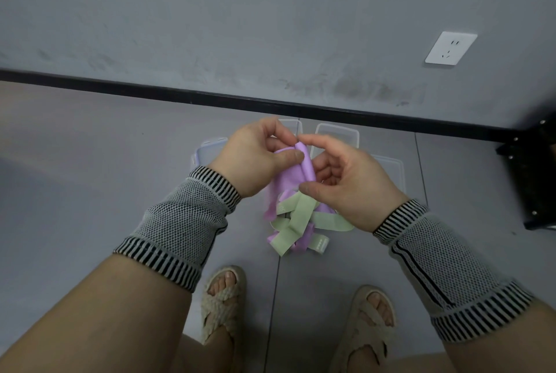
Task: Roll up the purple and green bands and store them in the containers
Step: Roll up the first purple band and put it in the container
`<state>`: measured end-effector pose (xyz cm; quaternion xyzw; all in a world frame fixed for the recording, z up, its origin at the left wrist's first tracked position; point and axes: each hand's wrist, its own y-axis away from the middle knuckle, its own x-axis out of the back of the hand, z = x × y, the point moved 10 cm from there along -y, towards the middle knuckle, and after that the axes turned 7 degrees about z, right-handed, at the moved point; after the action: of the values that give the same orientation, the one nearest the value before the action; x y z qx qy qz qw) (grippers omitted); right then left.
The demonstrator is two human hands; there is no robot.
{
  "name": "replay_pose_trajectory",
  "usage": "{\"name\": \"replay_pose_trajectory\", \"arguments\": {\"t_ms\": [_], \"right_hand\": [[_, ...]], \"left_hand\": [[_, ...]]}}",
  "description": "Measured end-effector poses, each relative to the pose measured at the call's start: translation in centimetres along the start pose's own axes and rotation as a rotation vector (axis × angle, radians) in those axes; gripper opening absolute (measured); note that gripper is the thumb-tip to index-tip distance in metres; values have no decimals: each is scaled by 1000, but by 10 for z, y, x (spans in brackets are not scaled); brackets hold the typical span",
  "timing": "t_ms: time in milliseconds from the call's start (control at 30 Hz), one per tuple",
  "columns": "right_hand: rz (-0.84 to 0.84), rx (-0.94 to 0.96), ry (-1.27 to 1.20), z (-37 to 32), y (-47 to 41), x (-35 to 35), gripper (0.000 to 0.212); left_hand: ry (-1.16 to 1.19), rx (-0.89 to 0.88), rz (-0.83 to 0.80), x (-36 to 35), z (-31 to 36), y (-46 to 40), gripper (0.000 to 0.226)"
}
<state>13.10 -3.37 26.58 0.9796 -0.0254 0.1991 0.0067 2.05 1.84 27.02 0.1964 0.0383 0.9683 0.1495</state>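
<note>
Standing over the grey floor, two feet in woven sandals are being shown nearest the camera, and beyond them a loose tangle of green bands and purple strips is being left hanging or lying below the hands; which, cannot be told. Above that tangle the purple band is being rolled: its started roll is being held between the two hands, with its long axis running away from the person, roughly from near to far. The left hand is being closed on the roll from the left, thumb and forefinger pinching its side, while the right hand is being curled round it from the right, forefinger at the far tip and thumb at the near end. Both hands are equally near, so the next turn seems to depend on the free tail, which is trailing downward toward the person. Farther off, clear plastic containers are being partly hidden behind the hands, near the black skirting, with a white wall socket beyond.
</note>
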Motion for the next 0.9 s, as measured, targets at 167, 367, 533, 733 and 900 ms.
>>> {"name": "replay_pose_trajectory", "arguments": {"t_ms": [167, 367, 533, 733, 900], "right_hand": [[6, -20, -88, 1, 1, 6, 57], [23, -12, -115, -2, 1, 11, 57], [69, 12, -46, 0, -3, 12, 55], [102, 65, 88, -6, -1, 8, 51], [101, 90, 156, -9, 0, 4, 52]], "left_hand": [[-169, -5, -76, -2, -6, -1, 18], [-206, -79, -62, 6, 1, 0, 17], [-91, -137, 14, 9, 13, 2, 23], [-211, -146, 174, 12, 19, 1, 28], [-230, -125, 166, 13, 16, 0, 25]]}}
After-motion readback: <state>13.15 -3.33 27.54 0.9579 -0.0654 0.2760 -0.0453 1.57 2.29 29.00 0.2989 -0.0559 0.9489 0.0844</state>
